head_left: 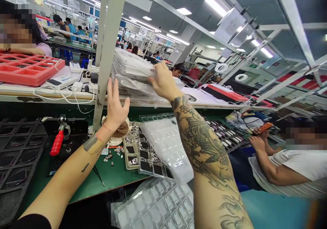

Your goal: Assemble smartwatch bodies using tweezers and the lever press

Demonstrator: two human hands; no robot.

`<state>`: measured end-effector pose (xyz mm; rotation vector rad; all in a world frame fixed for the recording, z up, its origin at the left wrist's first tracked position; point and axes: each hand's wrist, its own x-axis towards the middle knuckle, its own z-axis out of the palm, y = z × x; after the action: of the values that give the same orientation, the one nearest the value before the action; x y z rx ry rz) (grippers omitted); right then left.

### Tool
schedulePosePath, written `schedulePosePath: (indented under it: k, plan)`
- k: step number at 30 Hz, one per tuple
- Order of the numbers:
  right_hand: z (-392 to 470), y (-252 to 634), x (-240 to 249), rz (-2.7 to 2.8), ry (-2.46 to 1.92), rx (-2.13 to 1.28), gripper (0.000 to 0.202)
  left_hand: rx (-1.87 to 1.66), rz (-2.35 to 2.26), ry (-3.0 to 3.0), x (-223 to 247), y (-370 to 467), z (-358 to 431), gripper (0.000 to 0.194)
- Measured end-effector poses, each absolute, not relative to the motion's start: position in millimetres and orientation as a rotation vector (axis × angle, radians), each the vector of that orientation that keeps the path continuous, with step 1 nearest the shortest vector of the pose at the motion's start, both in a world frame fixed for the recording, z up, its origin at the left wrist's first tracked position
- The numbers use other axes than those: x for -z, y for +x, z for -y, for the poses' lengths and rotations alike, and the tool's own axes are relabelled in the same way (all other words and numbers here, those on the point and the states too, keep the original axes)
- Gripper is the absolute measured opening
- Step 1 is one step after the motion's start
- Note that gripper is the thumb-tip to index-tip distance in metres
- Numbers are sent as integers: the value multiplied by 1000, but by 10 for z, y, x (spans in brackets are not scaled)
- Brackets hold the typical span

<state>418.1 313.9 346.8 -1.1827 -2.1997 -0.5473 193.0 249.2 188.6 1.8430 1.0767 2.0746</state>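
Note:
On the shelf above the bench lies a stack of see-through plastic trays with thin wrapping between them. My right hand has its fingers closed on the right edge of this stack. My left hand is raised beside the white post, fingers stretched out and thumb apart, close to the stack's lower left side; whether the fingertips touch it I cannot tell. Below my hands, a frosted plastic tray lies tilted over a tray of dark pieces. Another moulded tray sits low in front of me.
A white post rises left of the stack. On the bench are a red-handled toggle clamp, a small fan, tweezers and a black tray. Red foam trays stand on the shelf. A co-worker sits at right.

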Motion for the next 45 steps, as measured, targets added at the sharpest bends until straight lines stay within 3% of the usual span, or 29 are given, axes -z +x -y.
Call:
schedulePosePath:
  k: [7, 9, 12, 13, 16, 22, 26, 28, 31, 33, 38, 42, 45]
  plan:
    - [-3104, 4187, -3534, 2206, -1218, 569, 38, -2036, -1051, 1877, -1776, 1917, -2521, 96]
    - [-3017, 4152, -3415, 2288, -1170, 597, 57, -2058, -992, 1873, -1757, 1911, -2563, 96]
    - [-2923, 4035, -3198, 2352, -1114, 765, 107, -2079, -916, 1946, -1767, 1891, -2606, 94]
    - [-2914, 3990, -3148, 2344, -1126, 823, 115, -2089, -891, 1957, -1763, 1886, -2602, 94]
    - [-2947, 3889, -3133, 2272, -1212, 874, 107, -2099, -845, 1878, -1663, 1891, -2489, 90]
    - [-3006, 3874, -3359, 2124, -1350, 818, 89, -1894, -870, 1714, -1214, 1976, -1910, 56]
    - [-2977, 3771, -3282, 2171, -1358, 722, 75, -1736, -839, 1739, -1012, 2025, -1425, 49]
    - [-2902, 3689, -3212, 2197, -1397, 677, 83, -1617, -804, 1762, -905, 2038, -1140, 46]
    - [-2590, 3687, -3113, 2193, -1439, 738, 121, -1375, -702, 1807, -665, 2038, -658, 36]
    - [-2176, 3834, -3014, 2123, -1483, 795, 122, -1188, -612, 1832, -449, 2016, -351, 28]
    - [-302, 4458, -2189, 1716, -1547, 782, 60, -803, -515, 1853, 268, 1969, 40, 37]
    - [1416, 4842, -890, 782, -2232, 309, 44, -593, -574, 1835, 873, 2142, -138, 58]
    - [2318, 4905, -34, 349, -2416, 126, 44, -433, -693, 1759, 1204, 2395, -408, 75]
